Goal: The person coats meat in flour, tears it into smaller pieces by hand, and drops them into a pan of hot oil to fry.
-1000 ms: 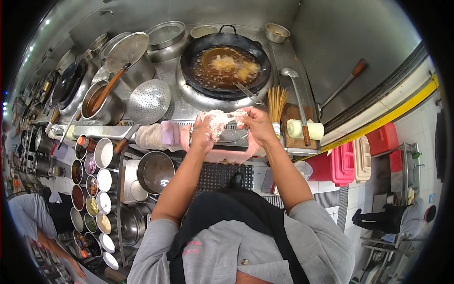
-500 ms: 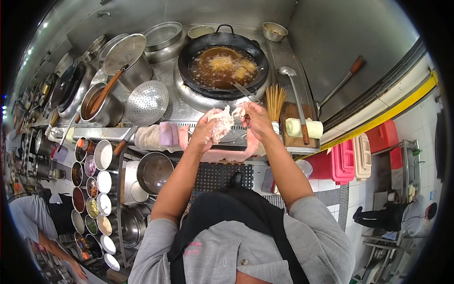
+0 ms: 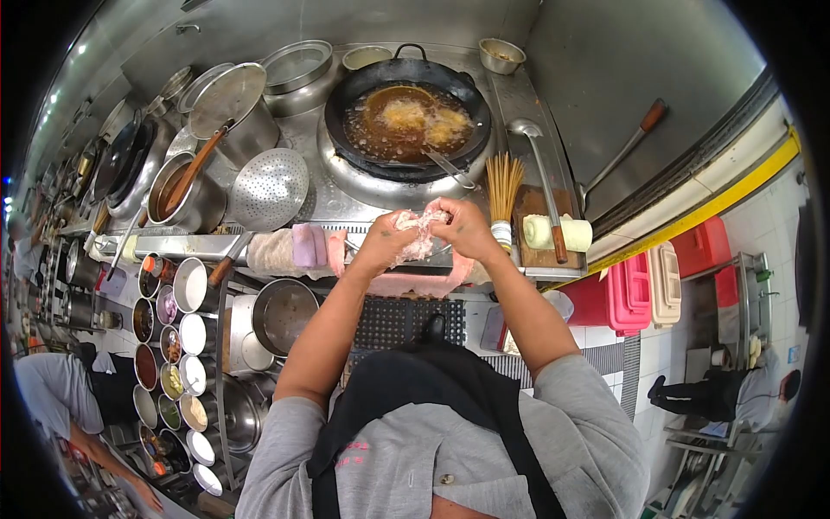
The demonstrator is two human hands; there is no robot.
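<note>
Between my hands, in front of the wok, is a clump of pale pink, flour-coated raw meat [image 3: 419, 246]. My left hand [image 3: 380, 243] grips its left side with curled fingers. At its upper right, my right hand [image 3: 468, 227] pinches the clump, fingers bent inward. Just beyond them, the black wok [image 3: 340, 85] holds bubbling brown oil, where golden pieces [image 3: 405, 114] float. A metal utensil [image 3: 453, 170] leans over the wok's near rim. Below my hands a pink cloth [image 3: 406, 284] hangs along the stove's front edge.
Left of the wok are a perforated skimmer [image 3: 270, 184] and a steel pot [image 3: 204, 201] with a wooden-handled tool. Bamboo sticks [image 3: 503, 186], a ladle [image 3: 538, 156] and a rolled green cloth [image 3: 553, 232] lie right. Seasoning bowls [image 3: 192, 333] stand lower left, near another person [image 3: 60, 389].
My right hand has moved left and in against the meat; the piece it held apart now meets the clump. My hands are closer together. The utensil in the wok has shifted slightly.
</note>
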